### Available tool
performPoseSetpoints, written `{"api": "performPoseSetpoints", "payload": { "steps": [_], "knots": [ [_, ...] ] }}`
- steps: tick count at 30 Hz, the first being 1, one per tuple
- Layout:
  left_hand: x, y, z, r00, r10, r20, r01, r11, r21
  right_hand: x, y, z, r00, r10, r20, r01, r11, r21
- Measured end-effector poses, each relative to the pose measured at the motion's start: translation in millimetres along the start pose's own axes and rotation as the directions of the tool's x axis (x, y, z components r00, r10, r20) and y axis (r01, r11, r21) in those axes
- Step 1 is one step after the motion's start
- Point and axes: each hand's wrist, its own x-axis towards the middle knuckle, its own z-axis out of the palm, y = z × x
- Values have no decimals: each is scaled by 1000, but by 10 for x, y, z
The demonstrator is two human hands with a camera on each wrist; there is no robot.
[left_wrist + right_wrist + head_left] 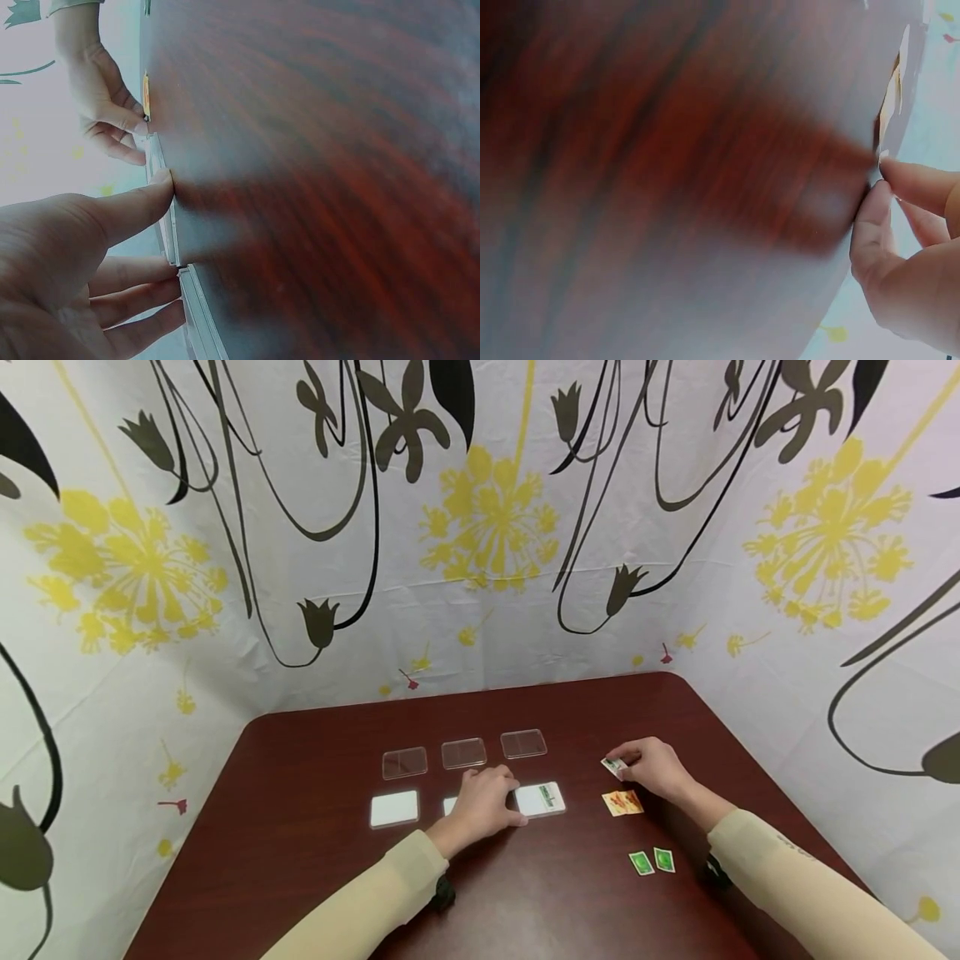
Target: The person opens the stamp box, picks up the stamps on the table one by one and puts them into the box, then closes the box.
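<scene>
My left hand (483, 802) holds the left end of the rightmost white plastic case (536, 800), its thumb at the near edge and a finger at the far edge. On that case lies a small white-and-green card (552, 796). The same hand covers most of the middle white case (449, 806). Farther right, my right hand (656, 766) pinches a small white-and-green card (613, 767) between thumb and finger, at the tabletop. Orange-and-white cards (622, 802) lie just in front of it. The right wrist view shows the right hand (907, 232) low at the table.
Another white case (393, 809) lies at the left of the row. Behind stand three clear lids, left (404, 763), middle (463, 752) and right (523, 744). Two green cards (641, 862) lie nearer on the right. A patterned cloth (480, 635) surrounds the dark red table (315, 835).
</scene>
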Motion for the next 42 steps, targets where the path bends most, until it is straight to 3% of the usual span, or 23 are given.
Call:
{"api": "performPoseSetpoints", "payload": {
  "steps": [4,9,14,23,27,34,42],
  "knots": [
    [1,3,6,1000,1,2,-1,1000,2,-10,53,-10,999,45,14,-46,993,105],
    [0,7,9,1000,-1,-5,1,1000,9,-13,87,-23,993,109,47,-117,958,260],
    [-2,17,4,1000,-6,-2,6,1000,6,-20,59,-48,993,114,40,-121,929,350],
    [-1,26,-13,1000,-9,1,9,1000,10,-107,-143,-76,995,52,-87,-21,946,324],
    [-6,21,-2,1000,-9,0,9,1000,4,-162,-239,-63,995,20,-95,12,945,327],
    [-8,16,7,1000,-5,-3,5,1000,-1,-264,-509,-47,997,-8,-80,40,917,398],
    [-5,26,-11,1000,-10,-2,10,1000,4,-258,-567,112,988,-25,-151,69,954,290]
  ]
}}
